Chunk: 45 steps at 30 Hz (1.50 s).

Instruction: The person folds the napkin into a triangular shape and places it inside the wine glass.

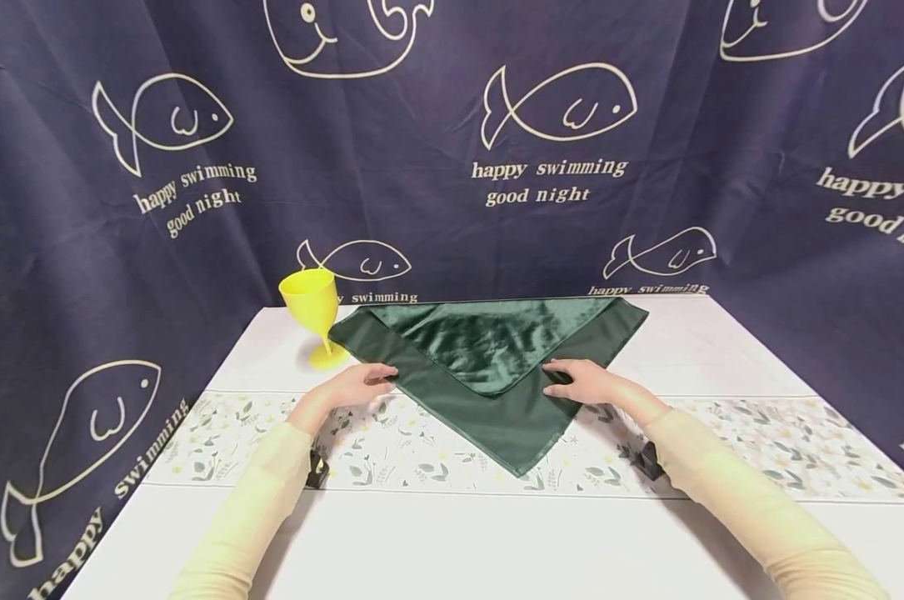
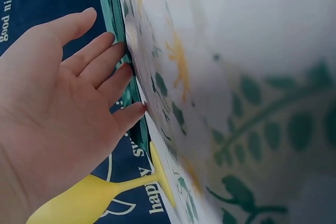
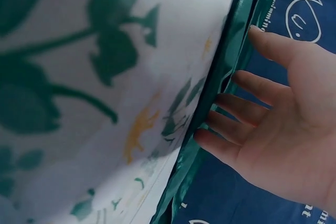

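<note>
L hand [image 1: 357, 385] + R hand [image 1: 585, 382] | both relaxed, fingers uncurled | green cloth [image 1: 489, 367] mostly btwn, edges nr fingertips

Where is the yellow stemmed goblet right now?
In the head view, the yellow stemmed goblet stands at the far left of the white tabletop, beside the folded dark-green cloth and beyond the person's left hand.

Pale yellow sleeves [image 1: 251, 504], black wrist devices [image 1: 317, 469]
</note>
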{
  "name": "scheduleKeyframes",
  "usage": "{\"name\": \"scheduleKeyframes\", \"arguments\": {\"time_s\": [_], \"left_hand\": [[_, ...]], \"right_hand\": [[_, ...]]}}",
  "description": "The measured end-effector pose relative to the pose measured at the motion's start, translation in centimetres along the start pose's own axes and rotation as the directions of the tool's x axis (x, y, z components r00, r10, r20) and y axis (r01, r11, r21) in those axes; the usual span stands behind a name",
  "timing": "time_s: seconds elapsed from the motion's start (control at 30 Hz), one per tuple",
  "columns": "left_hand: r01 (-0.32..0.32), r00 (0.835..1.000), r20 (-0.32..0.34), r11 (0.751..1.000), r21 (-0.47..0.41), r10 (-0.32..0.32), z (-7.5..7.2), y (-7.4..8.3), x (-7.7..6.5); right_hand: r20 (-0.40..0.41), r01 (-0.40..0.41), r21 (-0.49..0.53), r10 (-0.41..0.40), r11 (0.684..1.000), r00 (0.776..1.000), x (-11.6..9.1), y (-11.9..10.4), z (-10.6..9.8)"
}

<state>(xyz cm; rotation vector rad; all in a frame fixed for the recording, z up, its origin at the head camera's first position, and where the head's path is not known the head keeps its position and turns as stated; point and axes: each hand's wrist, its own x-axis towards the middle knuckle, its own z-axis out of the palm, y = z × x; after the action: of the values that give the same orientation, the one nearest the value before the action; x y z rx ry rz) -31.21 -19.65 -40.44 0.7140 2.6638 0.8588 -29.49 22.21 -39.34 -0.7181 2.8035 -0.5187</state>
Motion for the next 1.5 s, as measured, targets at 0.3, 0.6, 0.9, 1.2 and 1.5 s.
{"name": "scheduleKeyframes", "arguments": {"time_s": [0.3, 0.6, 0.9, 1.2, 1.5], "left_hand": [[-0.048, 0.997, -0.061, 0.999, 0.021, 0.049, 0.2, 0.3, -0.2], [-0.038, 0.995, -0.095, 0.999, 0.025, 0.04, 0.2, 0.5, -0.2], [-0.018, 0.996, -0.09, 0.999, 0.034, 0.021, 0.2, 0.0, -0.1], [-0.011, 0.996, -0.092, 0.999, 0.038, 0.014, 0.3, -0.2, -0.2], [-0.009, 0.995, -0.102, 0.999, 0.032, 0.013, 0.1, -0.3, 0.0]], "right_hand": [[-0.149, 0.081, -0.02, -0.083, 0.997, 0.985, 0.9, -0.6, -0.2], [-0.188, 0.164, 0.044, -0.153, 0.985, 0.97, 2.1, -2.4, 0.2], [-0.161, 0.263, 0.061, -0.251, 0.963, 0.955, 3.1, -3.8, 1.0], [-0.143, 0.305, 0.047, -0.295, 0.951, 0.945, 3.5, -4.1, 1.8], [-0.119, 0.293, 0.069, -0.284, 0.954, 0.951, 3.6, -3.9, 2.0]]}}
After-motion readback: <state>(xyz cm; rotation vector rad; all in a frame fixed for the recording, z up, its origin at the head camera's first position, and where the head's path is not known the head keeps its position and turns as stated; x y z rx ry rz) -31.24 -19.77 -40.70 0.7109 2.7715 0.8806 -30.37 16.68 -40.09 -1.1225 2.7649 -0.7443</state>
